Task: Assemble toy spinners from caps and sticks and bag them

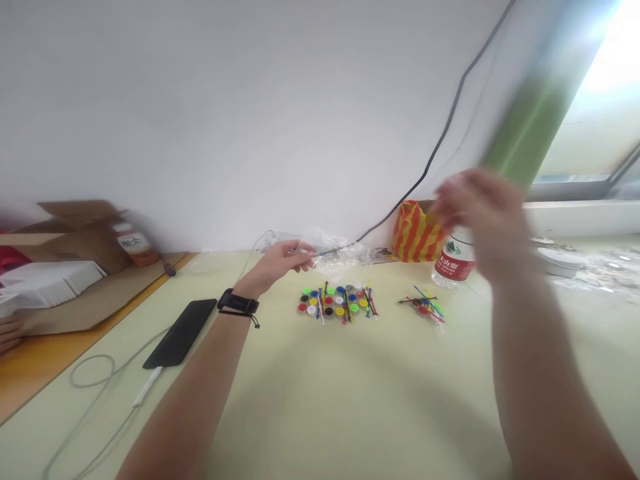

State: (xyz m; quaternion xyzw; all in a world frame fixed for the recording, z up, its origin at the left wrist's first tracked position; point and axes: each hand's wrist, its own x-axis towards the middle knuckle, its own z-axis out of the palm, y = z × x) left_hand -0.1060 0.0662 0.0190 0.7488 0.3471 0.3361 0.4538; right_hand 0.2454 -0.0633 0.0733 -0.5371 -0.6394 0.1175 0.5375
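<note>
My left hand (pixel 285 261), with a black watch (pixel 238 303) on its wrist, is closed at the fingertips near clear plastic wrap (pixel 333 250) by the wall. What it pinches is too small to name. Raised at the right, my right hand (pixel 477 207) is smeared by motion, in front of a striped bag (pixel 417 233) and a red-labelled bottle (pixel 453 259). Between my arms lies a group of coloured round discs (pixel 340 301) with thin coloured arrow-shaped pieces across them. A smaller pile of discs and arrows (pixel 424 308) lies to its right.
A black phone (pixel 181 333) with a white cable lies left of my left forearm. Beyond it are a cardboard box (pixel 90 233), white cards (pixel 55 283) and a tilted bottle (pixel 135 245). Another person's hand (pixel 10 333) shows at the left edge. A dark cable (pixel 443 133) crosses the wall.
</note>
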